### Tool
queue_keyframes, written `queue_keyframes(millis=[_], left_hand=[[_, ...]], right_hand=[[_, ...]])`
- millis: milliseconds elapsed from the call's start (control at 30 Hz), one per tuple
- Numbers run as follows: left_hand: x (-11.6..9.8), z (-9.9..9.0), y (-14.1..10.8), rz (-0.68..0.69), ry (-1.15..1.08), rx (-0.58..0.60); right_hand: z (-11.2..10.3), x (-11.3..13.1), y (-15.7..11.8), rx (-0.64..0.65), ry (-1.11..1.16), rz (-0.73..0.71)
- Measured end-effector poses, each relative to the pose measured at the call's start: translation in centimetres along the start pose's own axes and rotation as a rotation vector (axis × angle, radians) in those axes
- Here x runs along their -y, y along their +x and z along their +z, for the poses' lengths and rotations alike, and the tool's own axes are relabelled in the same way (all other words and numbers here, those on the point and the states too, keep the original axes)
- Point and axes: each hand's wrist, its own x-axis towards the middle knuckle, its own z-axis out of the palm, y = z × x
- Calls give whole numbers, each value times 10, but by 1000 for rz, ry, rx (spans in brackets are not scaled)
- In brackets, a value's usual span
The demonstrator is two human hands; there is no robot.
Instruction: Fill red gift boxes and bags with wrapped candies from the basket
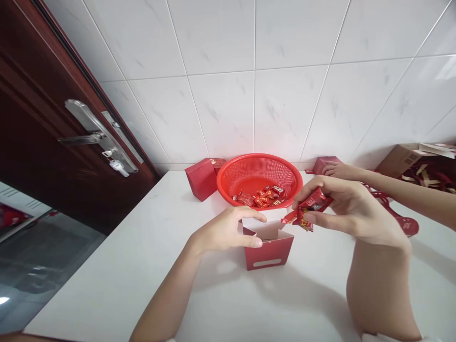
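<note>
Head: open box (270,251) upright, mouth up

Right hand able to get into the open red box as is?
Probably yes: the red box stands open, and the left hand is at its left, leaving the side near the right hand apparently free.

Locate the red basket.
In the head view, the red basket sits near the centre on the white table, by the tiled wall, beyond the open red box.

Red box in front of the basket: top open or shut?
Open: the pale inside walls of the red box show through its uncovered top, beside the left hand.
</note>
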Motion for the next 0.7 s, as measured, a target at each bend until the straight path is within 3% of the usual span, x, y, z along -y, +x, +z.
queue_keyframes(millis=[100, 233, 333, 433, 600, 700], left_hand=[[3, -1, 2, -7, -52, 11], [2, -2, 3, 6, -88, 44], [1, -2, 1, 5, -93, 42], [-1, 0, -2, 26, -21, 54], [-5, 8, -8, 180, 43, 282], [-4, 10, -6, 179, 67, 245]], right_hand=[[11, -2, 8, 34, -67, -5], [29, -7, 20, 174, -100, -9], [30, -8, 21, 180, -101, -12], [17, -7, 12, 82, -76, -36], [-10, -7, -6, -180, 60, -71], [-19, -14, -8, -344, 108, -102]])
